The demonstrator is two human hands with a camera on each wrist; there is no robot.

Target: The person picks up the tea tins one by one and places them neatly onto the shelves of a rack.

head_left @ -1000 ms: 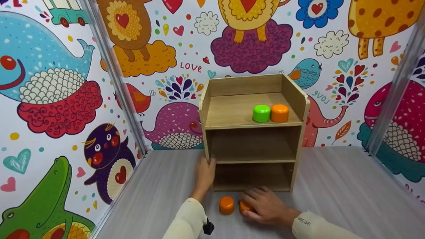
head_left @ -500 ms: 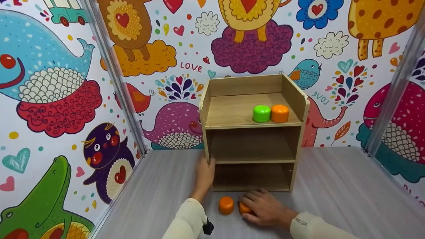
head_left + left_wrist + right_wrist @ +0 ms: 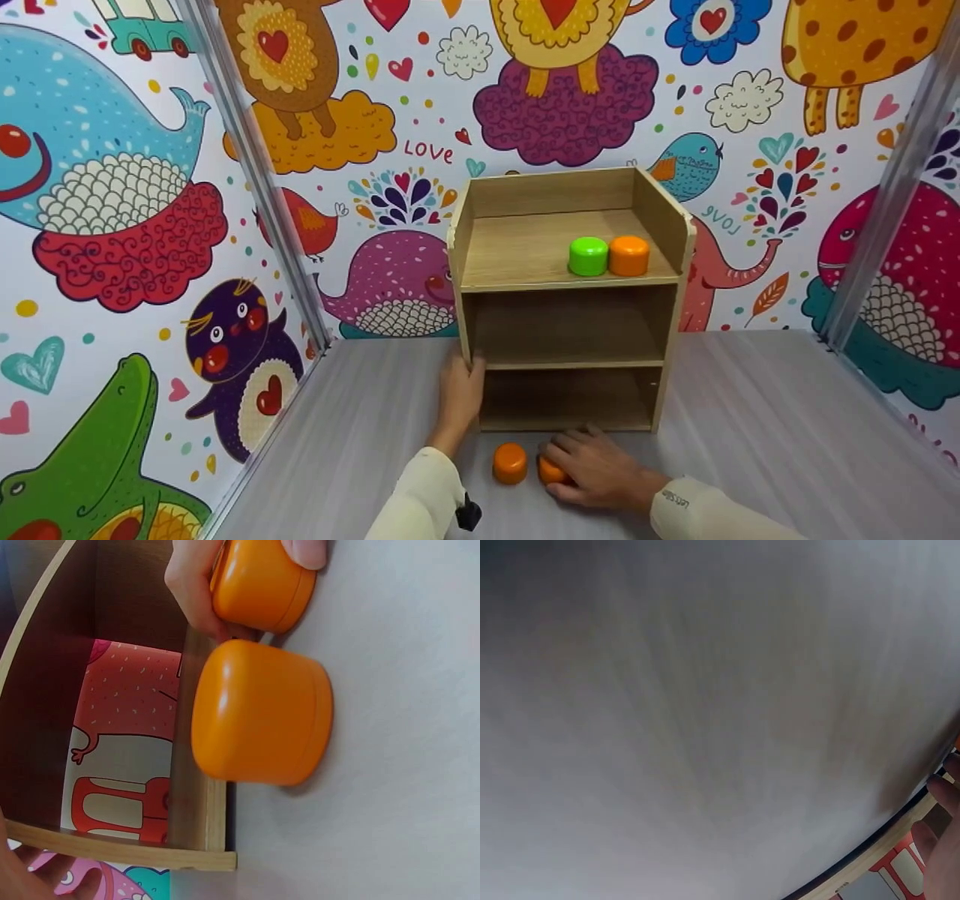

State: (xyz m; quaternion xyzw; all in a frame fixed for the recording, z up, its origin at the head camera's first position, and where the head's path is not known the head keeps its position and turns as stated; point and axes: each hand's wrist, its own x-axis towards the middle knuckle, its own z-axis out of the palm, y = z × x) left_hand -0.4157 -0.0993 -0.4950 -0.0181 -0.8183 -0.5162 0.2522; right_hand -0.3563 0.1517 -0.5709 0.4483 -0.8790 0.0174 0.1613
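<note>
While two tubs stand up on the shelf, two more sit low on the table [image 3: 375,442], so the work with these four looks roughly midway. On the top board [image 3: 517,244], the green tub [image 3: 588,257] and the upper orange tub [image 3: 628,256] stand upright side by side, close to the right end; no hand is near them, and that pair looks settled.

What remains seems to lie with the pair below, in front of the bottom compartment. The right hand [image 3: 596,469] grasps the held orange tub [image 3: 552,470]; the left wrist view shows the thumb on one side and fingers on the other. This tub appears to rest on the table, not yet lifted. Just beside it, to its left, the loose orange tub [image 3: 510,463] stands upright with no hand touching it.

The left hand [image 3: 460,390] grips the lower part of the shelf's left side panel [image 3: 460,300], thumb at the front edge and fingers along the outside, probably to steady it. How firmly either hand squeezes cannot be told. The right wrist view shows mostly table surface, so it adds little about that grip.
</note>
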